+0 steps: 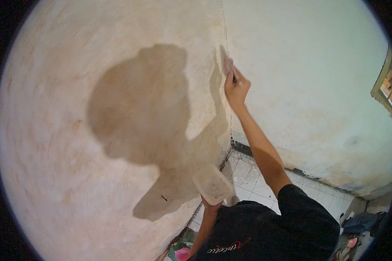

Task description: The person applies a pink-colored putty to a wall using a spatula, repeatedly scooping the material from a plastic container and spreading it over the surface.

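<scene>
My right hand [237,90] is raised to the corner where two walls meet, its fingertips at the surface. The fingers are closed together, and what they hold, if anything, is too blurred to name. Lower down, my left hand [211,206] grips a pale, translucent plastic container [213,184] with rounded corners from below. Its open top faces up, and a greyish smear shows on its bottom. The left wall [52,130] is cream with brownish blotches and brush-like streaks. Smoother and pale greenish white is the right wall [300,65].
White floor tiles [246,174] lie below, with a dark, chipped strip along the wall's base. At bottom left are a pink item [182,253] and green material. Dark cloth [365,222] lies at lower right. A framed opening [388,89] is at the right edge.
</scene>
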`<move>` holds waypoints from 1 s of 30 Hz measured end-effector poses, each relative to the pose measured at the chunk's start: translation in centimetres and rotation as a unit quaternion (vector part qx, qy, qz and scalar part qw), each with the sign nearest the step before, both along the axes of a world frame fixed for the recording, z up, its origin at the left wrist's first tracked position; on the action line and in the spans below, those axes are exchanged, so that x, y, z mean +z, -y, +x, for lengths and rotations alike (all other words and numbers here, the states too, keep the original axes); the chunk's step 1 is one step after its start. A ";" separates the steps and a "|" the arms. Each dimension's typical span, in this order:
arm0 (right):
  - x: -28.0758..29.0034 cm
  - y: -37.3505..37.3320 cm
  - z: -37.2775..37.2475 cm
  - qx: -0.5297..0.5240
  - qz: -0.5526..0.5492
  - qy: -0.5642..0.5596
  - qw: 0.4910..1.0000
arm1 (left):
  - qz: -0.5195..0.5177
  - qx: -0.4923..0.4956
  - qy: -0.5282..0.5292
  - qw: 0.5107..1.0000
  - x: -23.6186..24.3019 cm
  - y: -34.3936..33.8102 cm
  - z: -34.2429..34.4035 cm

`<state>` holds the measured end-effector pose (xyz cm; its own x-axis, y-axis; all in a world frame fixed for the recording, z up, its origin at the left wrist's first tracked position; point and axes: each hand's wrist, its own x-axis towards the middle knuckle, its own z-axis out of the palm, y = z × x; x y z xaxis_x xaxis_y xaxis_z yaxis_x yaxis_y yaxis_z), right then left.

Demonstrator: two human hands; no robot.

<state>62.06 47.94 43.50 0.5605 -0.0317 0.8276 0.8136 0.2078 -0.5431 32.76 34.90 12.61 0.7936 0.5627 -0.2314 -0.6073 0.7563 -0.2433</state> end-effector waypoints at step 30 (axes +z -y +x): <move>0.6 12.2 -5.3 0.519 0.041 -0.381 0.764 | 0.322 0.016 0.012 0.947 3.8 -9.7 3.1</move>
<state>56.80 35.75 44.07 0.6372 0.7226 0.2681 -0.3580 0.5855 -0.7273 35.82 44.62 16.38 0.7748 0.6046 0.1846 -0.6320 0.7341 0.2484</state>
